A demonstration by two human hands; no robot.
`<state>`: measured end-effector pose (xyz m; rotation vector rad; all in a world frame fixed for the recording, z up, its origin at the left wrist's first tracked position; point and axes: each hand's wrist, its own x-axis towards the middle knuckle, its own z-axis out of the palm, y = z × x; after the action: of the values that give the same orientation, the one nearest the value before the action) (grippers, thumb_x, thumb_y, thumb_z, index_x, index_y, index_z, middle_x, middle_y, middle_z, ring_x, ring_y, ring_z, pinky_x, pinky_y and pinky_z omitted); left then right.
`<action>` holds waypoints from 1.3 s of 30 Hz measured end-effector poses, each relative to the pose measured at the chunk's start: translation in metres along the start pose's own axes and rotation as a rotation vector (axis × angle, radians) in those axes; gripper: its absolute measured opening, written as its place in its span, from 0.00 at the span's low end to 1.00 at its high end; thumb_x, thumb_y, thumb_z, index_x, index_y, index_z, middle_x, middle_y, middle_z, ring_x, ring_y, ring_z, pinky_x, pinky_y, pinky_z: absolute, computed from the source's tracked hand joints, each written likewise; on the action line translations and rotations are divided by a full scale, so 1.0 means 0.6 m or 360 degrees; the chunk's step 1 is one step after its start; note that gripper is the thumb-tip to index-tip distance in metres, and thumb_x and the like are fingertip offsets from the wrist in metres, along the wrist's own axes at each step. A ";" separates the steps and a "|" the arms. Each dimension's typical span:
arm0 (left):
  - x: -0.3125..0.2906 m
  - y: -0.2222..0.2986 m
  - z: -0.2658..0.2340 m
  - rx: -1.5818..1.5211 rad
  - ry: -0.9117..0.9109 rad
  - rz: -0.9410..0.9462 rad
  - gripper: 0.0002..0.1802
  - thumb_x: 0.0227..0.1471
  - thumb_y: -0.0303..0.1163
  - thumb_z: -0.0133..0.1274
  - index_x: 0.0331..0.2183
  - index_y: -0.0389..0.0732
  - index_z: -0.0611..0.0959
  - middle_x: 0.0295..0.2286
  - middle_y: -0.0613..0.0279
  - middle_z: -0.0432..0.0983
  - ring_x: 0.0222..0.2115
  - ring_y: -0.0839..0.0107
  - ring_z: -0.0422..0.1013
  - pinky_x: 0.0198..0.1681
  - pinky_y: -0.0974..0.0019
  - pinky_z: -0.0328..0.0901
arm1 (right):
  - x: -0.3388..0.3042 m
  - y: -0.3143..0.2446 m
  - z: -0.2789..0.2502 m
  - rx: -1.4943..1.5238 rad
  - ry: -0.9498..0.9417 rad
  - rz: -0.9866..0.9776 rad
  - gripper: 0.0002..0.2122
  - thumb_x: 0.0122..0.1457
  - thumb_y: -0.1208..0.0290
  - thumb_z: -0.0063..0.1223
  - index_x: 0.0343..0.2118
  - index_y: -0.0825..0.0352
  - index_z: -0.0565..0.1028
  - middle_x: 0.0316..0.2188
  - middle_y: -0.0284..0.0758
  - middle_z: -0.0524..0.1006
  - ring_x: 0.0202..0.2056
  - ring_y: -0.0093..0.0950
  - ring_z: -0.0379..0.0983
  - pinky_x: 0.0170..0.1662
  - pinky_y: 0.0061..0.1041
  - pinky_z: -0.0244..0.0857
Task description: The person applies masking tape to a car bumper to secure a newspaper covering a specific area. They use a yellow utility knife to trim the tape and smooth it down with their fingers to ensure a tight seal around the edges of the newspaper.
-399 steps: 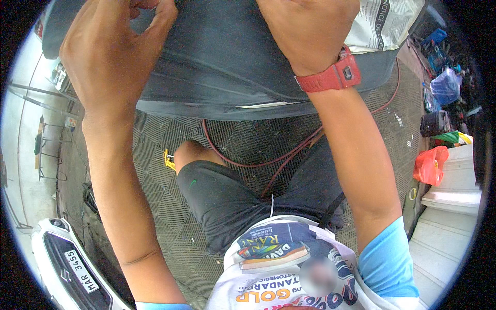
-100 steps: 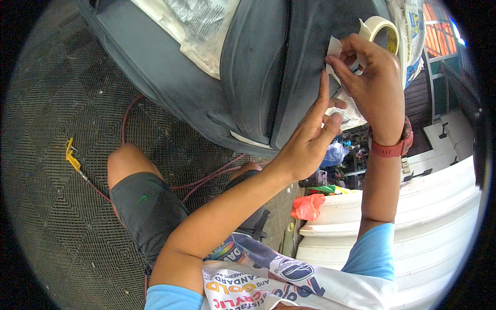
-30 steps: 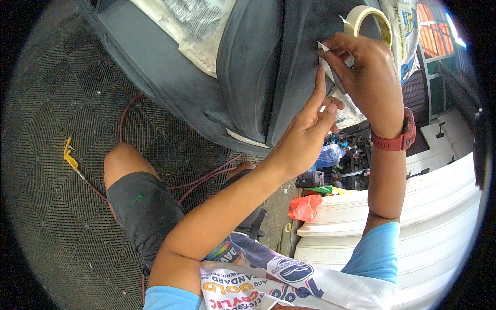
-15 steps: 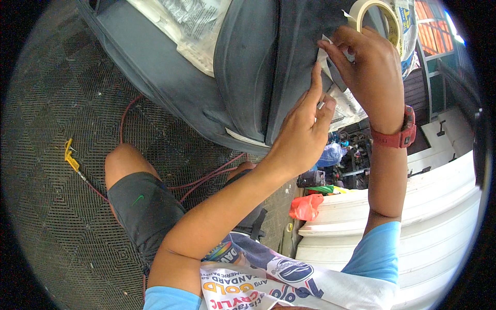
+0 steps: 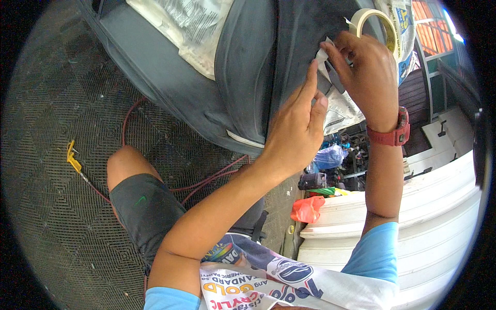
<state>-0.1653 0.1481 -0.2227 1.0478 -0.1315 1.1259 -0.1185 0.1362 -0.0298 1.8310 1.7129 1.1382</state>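
In front of me is a dark grey car body panel (image 5: 245,67) with a dark seam running down it. My right hand (image 5: 369,72) pinches a whitish strip of masking tape (image 5: 322,53) near the panel's right side. The masking tape roll (image 5: 360,20) is against the back of that hand's fingers; how they hold it is hidden. Just below the strip, my left hand (image 5: 293,135) has its index finger stretched out, its tip by the tape's lower part. The left thumb stands apart, and the other fingers are mostly hidden.
Printed masking sheets (image 5: 188,31) cover part of the panel. A reddish hose (image 5: 204,182) and a yellow-handled tool (image 5: 73,157) lie on the dark grid floor. A red plastic bag (image 5: 307,208) and assorted items stand right, beside a white ribbed surface (image 5: 361,232).
My right hand has moved slightly down and left with the tape and roll. My left hand has shifted a little down and left.
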 end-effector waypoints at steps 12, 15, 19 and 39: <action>0.025 0.027 -0.034 0.0406 0.0025 0.0138 0.30 0.75 0.36 0.50 0.70 0.33 0.72 0.48 0.38 0.83 0.47 0.44 0.82 0.53 0.53 0.73 | -0.030 0.009 0.009 0.0145 0.0190 0.0234 0.07 0.66 0.65 0.67 0.35 0.62 0.84 0.28 0.40 0.82 0.34 0.44 0.80 0.37 0.45 0.72; 0.032 0.041 -0.048 0.0496 -0.0117 -0.0035 0.29 0.75 0.36 0.49 0.70 0.34 0.73 0.52 0.36 0.82 0.50 0.41 0.82 0.54 0.52 0.73 | -0.045 0.019 0.024 0.0168 0.0535 -0.0063 0.06 0.65 0.72 0.66 0.44 0.59 0.84 0.37 0.37 0.85 0.41 0.44 0.81 0.44 0.43 0.74; 0.034 0.048 -0.049 0.0708 -0.0102 0.0071 0.28 0.75 0.37 0.48 0.70 0.36 0.74 0.50 0.37 0.83 0.48 0.42 0.82 0.51 0.50 0.74 | -0.051 0.038 0.032 0.0109 0.0440 -0.0181 0.17 0.57 0.76 0.64 0.49 0.53 0.84 0.54 0.36 0.81 0.50 0.43 0.79 0.51 0.43 0.74; 0.080 0.078 -0.062 0.1678 -0.0153 0.0334 0.18 0.74 0.37 0.51 0.61 0.49 0.79 0.27 0.45 0.85 0.30 0.40 0.82 0.34 0.39 0.71 | -0.053 0.084 0.067 0.0180 0.0449 -0.0346 0.13 0.53 0.73 0.64 0.43 0.59 0.88 0.54 0.36 0.83 0.53 0.41 0.79 0.57 0.40 0.75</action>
<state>-0.1937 0.2093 -0.1868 2.0550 0.3261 1.3538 -0.0530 0.1064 -0.0252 1.5546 2.1153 1.2774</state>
